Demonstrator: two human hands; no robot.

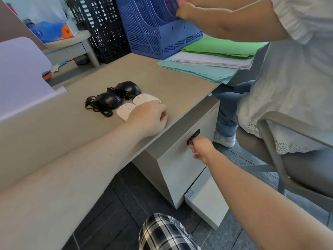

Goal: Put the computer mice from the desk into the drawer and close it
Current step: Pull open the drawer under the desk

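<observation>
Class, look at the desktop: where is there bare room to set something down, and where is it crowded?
Bare: the stretch between the mice and the paper stacks, and the near desk beside the left hand. Crowded: the mouse cluster with its tangled cords, and the far right corner under papers and file racks.

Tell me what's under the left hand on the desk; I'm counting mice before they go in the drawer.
The left hand rests partly over the nearer white mouse, hiding its near end. A second white mouse and two black corded mice lie uncovered. Anything else beneath the palm is hidden.
</observation>
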